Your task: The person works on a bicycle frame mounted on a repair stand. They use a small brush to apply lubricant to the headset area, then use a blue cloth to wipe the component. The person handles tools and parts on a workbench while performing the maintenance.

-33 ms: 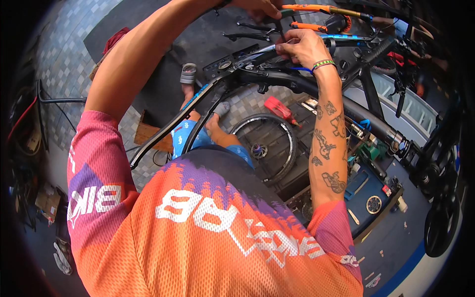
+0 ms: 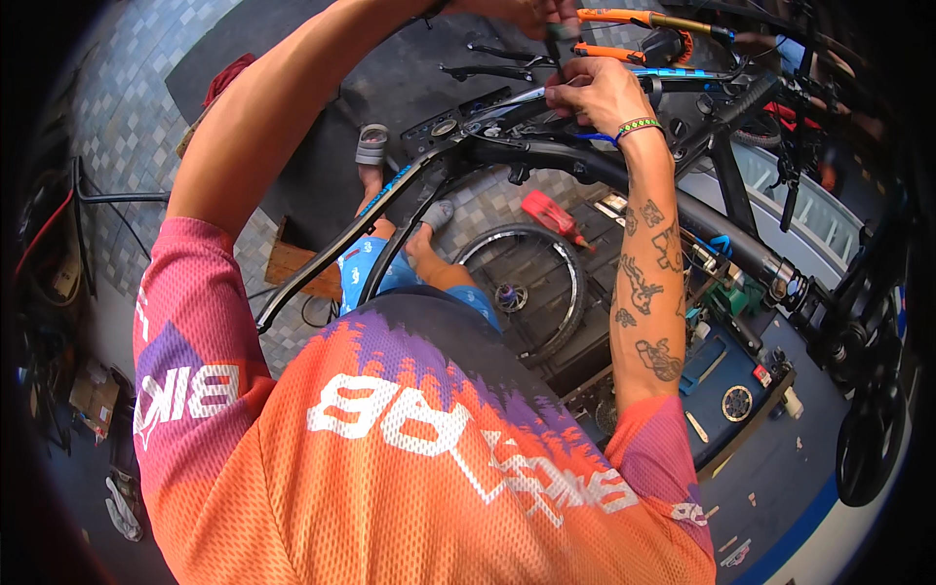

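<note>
At the top edge my left hand [image 2: 534,14] is closed around the upper end of a thin dark tool [image 2: 555,47], perhaps a driver or hex key; its exact kind is unclear. The tool's shaft slants down toward my right hand [image 2: 600,95]. That hand is closed too, thumb and fingertips pinched near the shaft's lower end, just above the black bike frame [image 2: 546,154]; what lies between them is hidden. Close below the right fingers shows a short blue strip [image 2: 597,136]. The frame's curved rear tube [image 2: 336,249] runs down toward my body.
A bike wheel [image 2: 575,302] lies below the frame, with a red bottle [image 2: 551,214] near it. To the right stands a blue tool tray [image 2: 720,375] with a disc and small tools. Orange fork parts [image 2: 614,17] sit beyond my hands. A wooden box [image 2: 292,268] is at left.
My left hand has shifted slightly to the right, and its fingers at the tool's top have moved. The right hand stays almost in place.
</note>
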Demonstrator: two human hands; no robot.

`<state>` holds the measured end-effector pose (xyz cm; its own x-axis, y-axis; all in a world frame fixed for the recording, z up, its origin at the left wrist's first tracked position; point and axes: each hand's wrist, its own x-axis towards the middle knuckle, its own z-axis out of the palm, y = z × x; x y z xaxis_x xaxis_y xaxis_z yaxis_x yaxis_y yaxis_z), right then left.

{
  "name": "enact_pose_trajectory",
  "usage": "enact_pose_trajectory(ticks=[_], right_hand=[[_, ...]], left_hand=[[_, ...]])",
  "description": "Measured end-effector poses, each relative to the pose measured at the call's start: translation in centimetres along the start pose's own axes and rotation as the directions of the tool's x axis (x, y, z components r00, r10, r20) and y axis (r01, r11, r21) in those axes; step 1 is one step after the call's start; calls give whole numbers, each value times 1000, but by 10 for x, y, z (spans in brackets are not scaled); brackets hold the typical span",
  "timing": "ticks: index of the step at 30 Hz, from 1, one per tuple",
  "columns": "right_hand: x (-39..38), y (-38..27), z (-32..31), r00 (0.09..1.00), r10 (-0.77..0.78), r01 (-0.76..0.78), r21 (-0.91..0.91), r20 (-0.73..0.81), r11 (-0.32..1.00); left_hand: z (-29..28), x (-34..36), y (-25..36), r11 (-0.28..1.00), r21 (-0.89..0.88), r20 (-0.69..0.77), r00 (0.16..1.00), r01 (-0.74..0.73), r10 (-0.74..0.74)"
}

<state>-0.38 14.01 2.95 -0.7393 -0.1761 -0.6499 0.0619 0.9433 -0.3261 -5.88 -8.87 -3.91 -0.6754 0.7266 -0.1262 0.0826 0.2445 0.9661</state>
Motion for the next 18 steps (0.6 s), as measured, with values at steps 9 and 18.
enact_pose_trajectory(ticks=[9, 18], right_hand=[[2, 0, -1, 999, 20, -19, -24, 45, 1000], [3, 9, 3, 998, 61, -62, 29, 13, 998]], left_hand=[[7, -5, 1, 971, -234, -76, 994, 58, -77], [16, 9, -19, 957, -291, -80, 997, -4, -20]])
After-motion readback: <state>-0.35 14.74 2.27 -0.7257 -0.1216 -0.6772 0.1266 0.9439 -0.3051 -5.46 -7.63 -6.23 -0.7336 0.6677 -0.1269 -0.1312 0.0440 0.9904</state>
